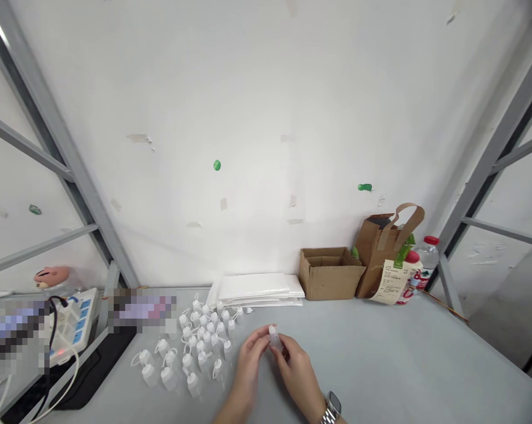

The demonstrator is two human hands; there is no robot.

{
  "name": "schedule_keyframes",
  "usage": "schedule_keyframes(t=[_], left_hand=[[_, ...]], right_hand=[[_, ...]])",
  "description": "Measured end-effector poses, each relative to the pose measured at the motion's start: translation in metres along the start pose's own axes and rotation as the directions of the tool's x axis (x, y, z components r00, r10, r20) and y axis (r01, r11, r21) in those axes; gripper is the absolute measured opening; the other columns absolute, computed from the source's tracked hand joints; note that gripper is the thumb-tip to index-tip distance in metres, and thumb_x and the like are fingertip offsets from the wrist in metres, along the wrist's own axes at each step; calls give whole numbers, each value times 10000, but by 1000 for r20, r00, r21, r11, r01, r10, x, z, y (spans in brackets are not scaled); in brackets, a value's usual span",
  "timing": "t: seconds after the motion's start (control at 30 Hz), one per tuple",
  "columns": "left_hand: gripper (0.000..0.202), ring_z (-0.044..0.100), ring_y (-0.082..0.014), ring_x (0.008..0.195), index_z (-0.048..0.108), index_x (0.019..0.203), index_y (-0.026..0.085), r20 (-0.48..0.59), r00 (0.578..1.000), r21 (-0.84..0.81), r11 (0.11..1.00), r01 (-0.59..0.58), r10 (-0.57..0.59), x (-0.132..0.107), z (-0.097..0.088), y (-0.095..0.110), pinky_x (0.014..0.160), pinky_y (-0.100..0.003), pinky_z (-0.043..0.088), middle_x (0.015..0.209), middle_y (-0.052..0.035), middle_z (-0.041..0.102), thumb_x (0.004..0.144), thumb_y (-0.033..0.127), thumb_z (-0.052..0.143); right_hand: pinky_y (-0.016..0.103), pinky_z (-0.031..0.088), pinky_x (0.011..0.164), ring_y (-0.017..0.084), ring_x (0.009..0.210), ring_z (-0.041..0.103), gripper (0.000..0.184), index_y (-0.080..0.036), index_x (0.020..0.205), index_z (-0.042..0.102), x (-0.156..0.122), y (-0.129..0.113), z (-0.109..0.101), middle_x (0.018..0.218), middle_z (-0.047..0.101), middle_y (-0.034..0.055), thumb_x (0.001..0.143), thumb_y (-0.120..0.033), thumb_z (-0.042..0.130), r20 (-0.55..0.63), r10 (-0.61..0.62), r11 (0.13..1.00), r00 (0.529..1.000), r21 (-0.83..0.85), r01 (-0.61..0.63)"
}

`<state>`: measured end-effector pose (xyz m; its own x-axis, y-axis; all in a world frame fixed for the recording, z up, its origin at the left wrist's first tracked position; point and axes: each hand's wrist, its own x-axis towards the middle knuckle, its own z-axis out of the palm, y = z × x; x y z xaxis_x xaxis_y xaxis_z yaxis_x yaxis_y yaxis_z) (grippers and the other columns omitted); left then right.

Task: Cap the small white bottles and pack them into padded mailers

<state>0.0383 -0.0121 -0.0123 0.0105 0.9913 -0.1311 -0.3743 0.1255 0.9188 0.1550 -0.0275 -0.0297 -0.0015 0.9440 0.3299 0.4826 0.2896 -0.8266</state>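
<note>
The small bottle [274,337] held between both hands is translucent white, as are the capped bottles [194,347] grouped at near left. The worktop [380,353] is plain pale grey. A stack of white bags [259,288] lies far behind. The open box [329,272] and paper bag [383,247] are brown; the 2 drink bottles [426,259] have red caps. The wristwatch [331,407] is silver.

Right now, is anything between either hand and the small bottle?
Nothing visible stands in the way. The left hand and the right hand both grip the small bottle directly, above the table. The other bottles lie apart to the left, not between.
</note>
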Motion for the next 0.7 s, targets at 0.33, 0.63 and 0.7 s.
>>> schedule_keyframes(t=[0.33,0.63,0.7], left_hand=[[326,579,-295,1059,728,846,142,88,995,-108,993,52,-42,-2,4,4,976,-419,394,1024,-135,700,613,366,688],[304,588,-294,1040,729,850,140,117,990,-117,988,99,-85,0,0,4,967,-420,391,989,-128,711,618,330,675],[273,594,-289,1025,733,814,143,110,991,-107,990,87,-75,0,-1,5,967,-416,390,948,-117,722,619,322,665]], right_hand=[[258,459,597,162,622,567,402,-203,855,614,2,4,-1,735,622,52,884,-508,353,-82,-107,975,991,-206,89],[253,446,600,161,623,547,396,-202,874,626,1,6,1,717,599,46,888,-497,361,-84,-136,980,987,-159,122],[252,444,604,159,621,544,388,-200,873,628,0,4,1,719,604,44,881,-498,380,-72,-114,988,991,-112,105]])
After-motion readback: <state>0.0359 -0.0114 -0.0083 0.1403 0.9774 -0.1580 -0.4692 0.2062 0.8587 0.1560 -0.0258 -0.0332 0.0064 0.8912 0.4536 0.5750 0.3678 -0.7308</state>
